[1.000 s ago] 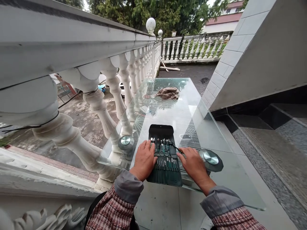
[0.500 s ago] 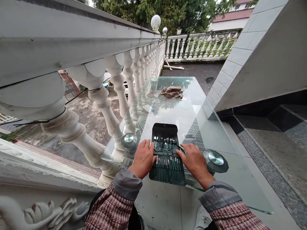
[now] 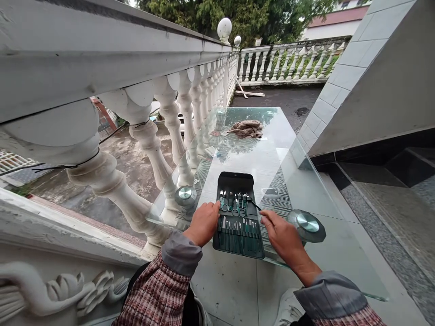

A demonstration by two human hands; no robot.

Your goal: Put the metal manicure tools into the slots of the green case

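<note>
An unfolded dark green manicure set case lies on the glass table, with scissors, clippers and several slim tools held in its two rows. My left hand is closed on the case's left edge, fingers curled and thumb side against it. At the right edge, my right hand pinches the end of a thin dark tool handle that slants out of the upper row. The tool's head is over the case, and its exact kind is too small to make out.
A crumpled brown cloth lies farther back on the glass table. Round metal-capped supports show at both sides. White balusters line the left, and dark stone steps are at the right.
My right hand has gone from resting on the case's right side to pinching the thin tool handle, a little farther right. My left fingers have curled in at the left edge.
</note>
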